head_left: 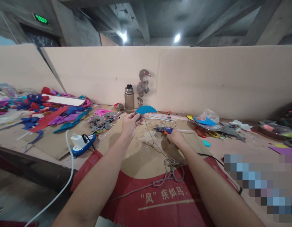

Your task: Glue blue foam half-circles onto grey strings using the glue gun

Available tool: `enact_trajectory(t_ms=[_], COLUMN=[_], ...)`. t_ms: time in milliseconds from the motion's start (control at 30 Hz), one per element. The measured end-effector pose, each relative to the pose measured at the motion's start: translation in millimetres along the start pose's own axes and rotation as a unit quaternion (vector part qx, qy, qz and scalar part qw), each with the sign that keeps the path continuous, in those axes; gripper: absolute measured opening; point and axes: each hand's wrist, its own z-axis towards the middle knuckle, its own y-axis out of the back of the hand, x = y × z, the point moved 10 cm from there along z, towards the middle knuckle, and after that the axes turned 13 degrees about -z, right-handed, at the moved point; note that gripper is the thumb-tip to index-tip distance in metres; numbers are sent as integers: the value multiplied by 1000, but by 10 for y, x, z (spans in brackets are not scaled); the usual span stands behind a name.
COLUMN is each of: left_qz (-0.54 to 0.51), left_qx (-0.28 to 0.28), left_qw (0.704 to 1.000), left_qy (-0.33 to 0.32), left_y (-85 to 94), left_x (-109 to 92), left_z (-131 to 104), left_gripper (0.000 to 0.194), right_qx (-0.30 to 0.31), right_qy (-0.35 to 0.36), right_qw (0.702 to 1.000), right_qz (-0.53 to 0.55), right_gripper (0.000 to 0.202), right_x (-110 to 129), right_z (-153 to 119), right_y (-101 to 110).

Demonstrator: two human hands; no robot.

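My left hand point(131, 124) is closed in a pinch on a small dark grey piece point(140, 117), whose exact shape the fingers partly hide. A grey yarn point(153, 142) runs down from it to a loose tangle near the front of the board. Just behind the fingertips shows a blue half-round piece point(146, 109); I cannot tell if the hand touches it. My right hand point(176, 137) grips a blue glue gun point(164, 130) with an orange trigger, its nozzle pointing left toward the left hand, apart from the grey piece.
Grey pieces with pink dots point(102, 122) lie left, near a blue power strip point(83, 145). A bottle point(129, 99) stands behind, beside a hanging grey moon ornament point(144, 75). Fabric scraps point(63, 115) spread far left. Scissors point(200, 132) and a bagged plate point(207, 121) are right.
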Motion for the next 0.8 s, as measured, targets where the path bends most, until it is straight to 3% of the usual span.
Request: enact_trajectory(t_ms=[67, 133, 233, 400, 533, 667, 800], left_qz=[2, 6, 15, 64, 89, 107, 117], left_qx=[3, 2, -11, -31, -33, -28, -18], left_qw=[1000, 1000, 1000, 997, 995, 994, 993], left_qy=[0, -2, 5, 8, -2, -17, -25], left_y=[4, 16, 52, 111, 114, 71, 9], left_x=[4, 4, 23, 37, 41, 28, 11], left_z=[8, 12, 1, -18, -12, -25, -66], left_gripper=[11, 10, 12, 19, 21, 22, 22], right_qx=[42, 26, -64, -25, 21, -45, -71], right_qy=[-31, -35, 4, 100, 161, 227, 247], right_qw=[998, 992, 958, 923, 930, 943, 952], right_qz=[36, 119, 278, 370, 330, 238, 167], right_gripper=[11, 12, 33, 36, 29, 25, 30], right_x=[-33, 34, 284, 895, 1145, 1225, 1268], right_z=[15, 4, -114, -450, -620, -700, -739], right_y=[-5, 140, 526, 761, 698, 781, 804])
